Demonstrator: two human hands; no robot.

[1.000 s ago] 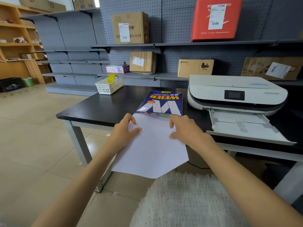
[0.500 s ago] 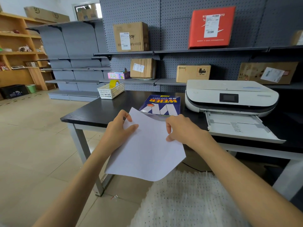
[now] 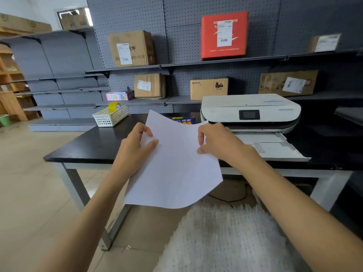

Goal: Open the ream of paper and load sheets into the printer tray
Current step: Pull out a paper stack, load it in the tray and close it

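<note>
I hold white paper sheets (image 3: 172, 165) in the air in front of the black table (image 3: 94, 142). My left hand (image 3: 135, 148) pinches their left edge and my right hand (image 3: 220, 142) grips their right edge. The lower part of the sheets bends down toward me. Behind them the blue ream wrapper (image 3: 184, 120) lies on the table, mostly hidden. The white printer (image 3: 249, 110) stands to the right, and its paper tray (image 3: 275, 148) is pulled out toward me, just right of my right hand.
A white mesh basket (image 3: 110, 116) with a yellow tape roll sits at the table's back left. Grey pegboard shelves behind carry cardboard boxes and a red box (image 3: 224, 34). A dark cable (image 3: 231, 197) hangs under the table.
The sheets have come out of the ream and risen off the table; both hands lifted them up and slightly right, and they now cover most of the blue wrapper.
</note>
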